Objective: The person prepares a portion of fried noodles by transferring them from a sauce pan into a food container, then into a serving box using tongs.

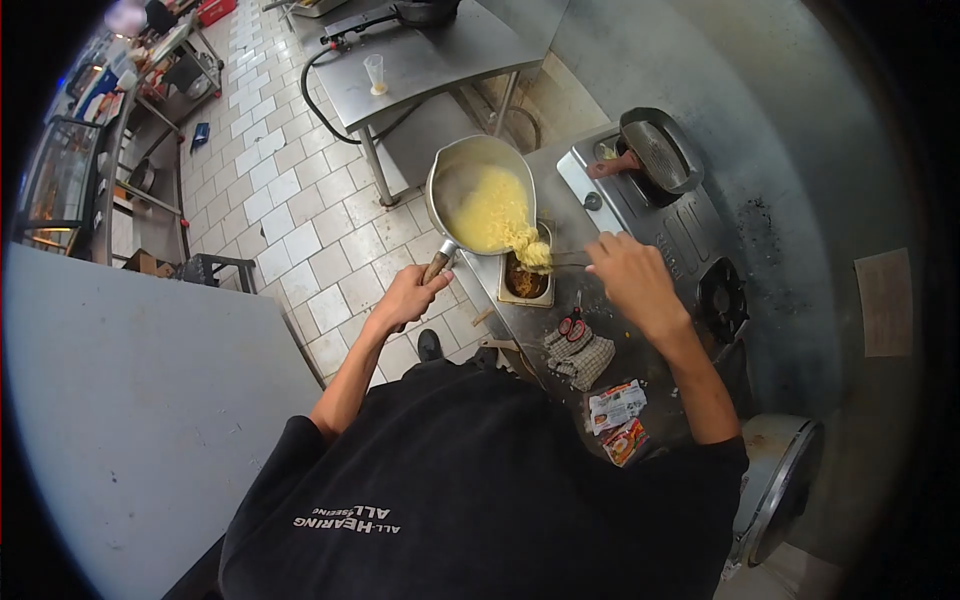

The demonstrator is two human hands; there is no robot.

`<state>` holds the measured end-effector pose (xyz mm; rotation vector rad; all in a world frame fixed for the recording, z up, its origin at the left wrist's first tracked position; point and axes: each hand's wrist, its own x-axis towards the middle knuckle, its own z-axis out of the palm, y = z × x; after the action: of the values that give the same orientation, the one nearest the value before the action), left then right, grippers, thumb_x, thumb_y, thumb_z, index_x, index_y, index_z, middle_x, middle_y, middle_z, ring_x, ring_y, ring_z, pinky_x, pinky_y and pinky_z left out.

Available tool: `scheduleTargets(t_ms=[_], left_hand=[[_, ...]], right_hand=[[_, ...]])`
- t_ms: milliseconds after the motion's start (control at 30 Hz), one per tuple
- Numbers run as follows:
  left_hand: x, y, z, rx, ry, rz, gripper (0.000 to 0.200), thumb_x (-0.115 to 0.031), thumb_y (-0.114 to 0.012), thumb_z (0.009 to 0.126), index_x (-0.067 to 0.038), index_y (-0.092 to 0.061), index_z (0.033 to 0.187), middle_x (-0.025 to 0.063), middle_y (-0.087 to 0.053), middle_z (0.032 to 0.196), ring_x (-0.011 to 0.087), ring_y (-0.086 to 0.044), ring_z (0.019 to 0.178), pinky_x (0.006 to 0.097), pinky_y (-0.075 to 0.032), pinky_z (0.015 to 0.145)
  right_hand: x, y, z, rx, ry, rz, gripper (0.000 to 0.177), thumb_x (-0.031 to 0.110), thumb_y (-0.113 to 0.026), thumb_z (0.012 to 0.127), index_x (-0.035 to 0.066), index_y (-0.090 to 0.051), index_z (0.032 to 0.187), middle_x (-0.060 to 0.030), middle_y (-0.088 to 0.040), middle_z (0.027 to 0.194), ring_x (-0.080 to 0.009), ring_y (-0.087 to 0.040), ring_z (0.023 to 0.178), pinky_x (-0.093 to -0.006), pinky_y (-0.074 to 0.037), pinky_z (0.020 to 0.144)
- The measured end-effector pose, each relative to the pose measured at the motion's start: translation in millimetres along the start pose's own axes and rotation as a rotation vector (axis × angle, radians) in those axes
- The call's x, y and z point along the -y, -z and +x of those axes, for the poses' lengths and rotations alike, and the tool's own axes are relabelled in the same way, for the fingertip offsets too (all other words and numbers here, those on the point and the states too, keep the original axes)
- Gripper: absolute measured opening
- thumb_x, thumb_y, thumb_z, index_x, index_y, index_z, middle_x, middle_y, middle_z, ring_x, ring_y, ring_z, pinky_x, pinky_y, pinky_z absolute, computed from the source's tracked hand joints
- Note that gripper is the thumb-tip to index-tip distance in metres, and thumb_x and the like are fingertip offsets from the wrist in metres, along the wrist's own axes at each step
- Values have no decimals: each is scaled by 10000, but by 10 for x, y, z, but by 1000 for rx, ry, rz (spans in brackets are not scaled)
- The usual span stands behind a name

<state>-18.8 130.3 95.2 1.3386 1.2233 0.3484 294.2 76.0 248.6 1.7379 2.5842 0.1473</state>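
My left hand is closed round the wooden handle of a saucepan, which tilts to the right. Yellow noodles in cloudy liquid fill much of it, and a clump hangs over the rim. Below that clump stands a rectangular metal container with dark brown contents. My right hand grips a thin metal utensil whose tip meets the noodles; its working end is hidden by them.
Scissors with red-and-black handles lie by a checked cloth on the counter. Nearer me are food packets. A gas stove carries a grill pan. Beyond, a steel table holds a plastic cup.
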Motion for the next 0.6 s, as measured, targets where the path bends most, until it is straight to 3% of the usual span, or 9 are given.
scheduleTargets(t_ms=[167, 400, 600], left_hand=[[-18, -9, -3, 13, 8, 9, 443, -402, -612, 961, -94, -415, 711, -44, -400, 568, 60, -348, 435, 266, -292, 377], [-5, -18, 1, 10, 10, -22, 437, -398, -617, 957, -90, -414, 723, -41, -402, 567, 60, -349, 436, 265, -294, 377], [-6, 2, -3, 6, -27, 11, 442, -403, -619, 953, -88, -422, 713, -32, -406, 566, 71, -361, 447, 277, -311, 395]], right_hand=[[229, 11, 150, 58, 159, -296, 84, 95, -606, 771, 54, -662, 819, -69, -623, 858, -210, -639, 853, -312, -546, 643], [275, 296, 266, 59, 160, -292, 98, 95, -603, 792, 48, -674, 840, -76, -631, 862, -217, -645, 857, -323, -552, 651], [-14, 634, 407, 4, 144, -161, 119, 137, -609, 844, 38, -669, 874, -112, -643, 866, -275, -670, 833, -386, -547, 655]])
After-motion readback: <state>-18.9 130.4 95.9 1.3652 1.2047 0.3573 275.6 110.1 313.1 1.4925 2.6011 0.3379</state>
